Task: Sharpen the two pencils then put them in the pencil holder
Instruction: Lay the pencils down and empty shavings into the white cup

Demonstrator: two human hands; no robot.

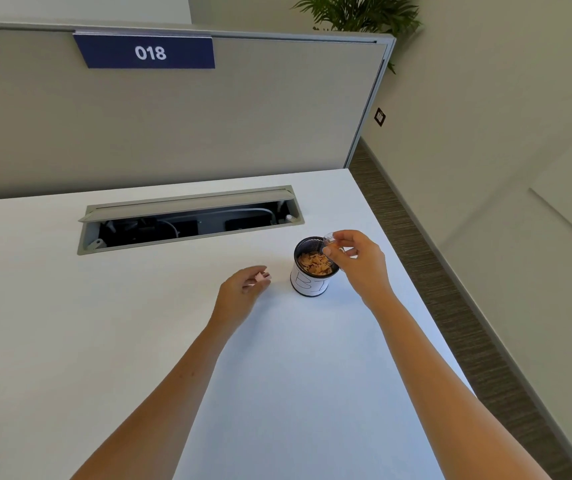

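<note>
A black mesh cup point(303, 284) with a white paper label stands on the white desk point(104, 323); it holds a heap of pencil shavings point(314, 265). My right hand point(360, 261) is over the cup's right rim, pinching a small clear plastic sharpener casing point(330, 240) tilted above the opening. My left hand point(243, 285) rests on the desk just left of the cup, fingers curled around a small pink sharpener piece point(262, 277). No pencils are in view.
An open cable tray point(191, 221) is set into the desk behind the cup. A grey partition point(173, 126) with a blue "018" sign rises at the back. The desk's right edge point(426, 296) runs close to the cup, with floor beyond.
</note>
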